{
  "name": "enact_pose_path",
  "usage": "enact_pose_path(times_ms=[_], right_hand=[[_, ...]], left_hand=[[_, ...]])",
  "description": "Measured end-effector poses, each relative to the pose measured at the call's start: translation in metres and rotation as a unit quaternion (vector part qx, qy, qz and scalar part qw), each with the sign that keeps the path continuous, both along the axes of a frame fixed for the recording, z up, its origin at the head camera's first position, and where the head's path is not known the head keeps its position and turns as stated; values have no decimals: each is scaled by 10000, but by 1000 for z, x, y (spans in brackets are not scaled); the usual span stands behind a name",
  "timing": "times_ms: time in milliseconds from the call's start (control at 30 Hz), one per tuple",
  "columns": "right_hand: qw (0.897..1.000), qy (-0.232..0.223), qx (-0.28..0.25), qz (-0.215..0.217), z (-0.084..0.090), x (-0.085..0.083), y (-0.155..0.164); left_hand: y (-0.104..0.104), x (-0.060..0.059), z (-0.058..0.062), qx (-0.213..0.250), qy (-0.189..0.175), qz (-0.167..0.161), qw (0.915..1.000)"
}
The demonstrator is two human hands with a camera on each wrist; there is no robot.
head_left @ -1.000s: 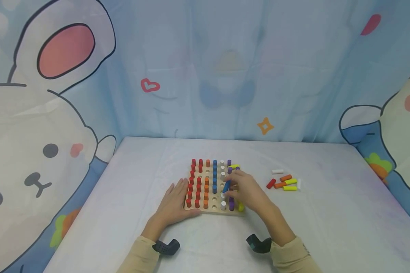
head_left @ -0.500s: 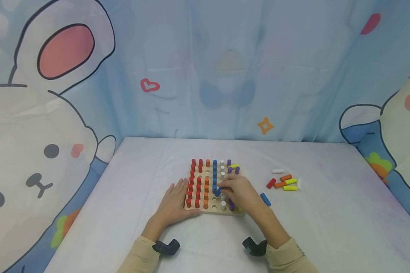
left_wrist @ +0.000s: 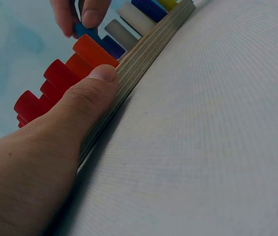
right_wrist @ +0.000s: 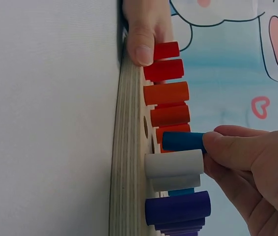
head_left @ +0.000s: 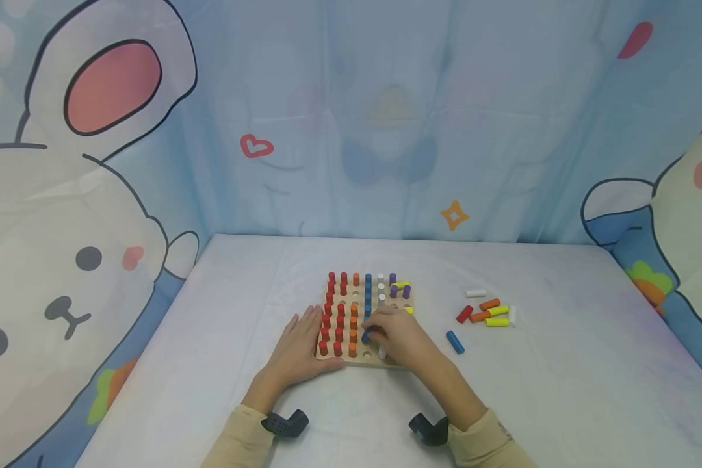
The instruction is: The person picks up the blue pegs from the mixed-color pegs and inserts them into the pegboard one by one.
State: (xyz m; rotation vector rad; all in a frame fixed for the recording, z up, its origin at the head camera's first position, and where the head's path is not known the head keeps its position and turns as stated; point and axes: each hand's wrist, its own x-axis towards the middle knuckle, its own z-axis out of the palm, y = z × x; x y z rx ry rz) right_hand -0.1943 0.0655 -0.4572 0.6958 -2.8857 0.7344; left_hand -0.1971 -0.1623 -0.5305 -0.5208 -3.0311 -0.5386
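Head view shows the right hand (head_left: 399, 339) lower and further left over the wooden peg board (head_left: 364, 357) than half a second ago, when it hovered nearer the purple pegs; the blue peg (head_left: 365, 336) it carries has come down into the blue column, near the board's front edge. One second ago that peg was tilted up between the fingers, and a second blue peg (head_left: 454, 342) had not yet appeared on the table; it now lies loose to the right of the board, as it did half a second ago. The left hand (head_left: 299, 349) has stayed flat against the board's left edge, fingers straight and together, thumb pressed on the plywood rim (left_wrist: 144, 46). In the right wrist view the held peg (right_wrist: 183, 141) stands with its long axis square to the board face, its lower end just above a hole, pinched at the top by thumb and fingertips (right_wrist: 222, 147). It is a smooth, matte-painted short cylinder, like the red pegs (right_wrist: 164, 70), orange pegs (right_wrist: 167, 93), white pegs (right_wrist: 174, 163) and purple pegs (right_wrist: 178, 207) beside it. The board shows layered plywood edges and round drilled holes. It rests on a pale cloth-covered table (head_left: 561, 390) with a fine woven texture. A small heap of loose pegs (head_left: 487, 312) lies well to the right.
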Motion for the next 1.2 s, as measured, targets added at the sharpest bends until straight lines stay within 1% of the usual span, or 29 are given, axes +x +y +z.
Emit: enact_pose_path(times_ms=[200,433,667,900,1200], right_hand=[[10000,-77,24,24,-4,0,-2],[9999,-54,158,25,-3,1,-3],[9994,-245,257,38,0,3,-6],[9992,-129,366,107,-2,3,-8],[9979,-169,613,110,0,4,-10]], left_hand=[[0,-1,0,4,1,0,10000],[0,-1,1,23,5,-5,10000],[1,0,1,8,-43,13,10000],[1,0,1,-17,-16,24,10000],[1,0,1,15,-30,36,10000]])
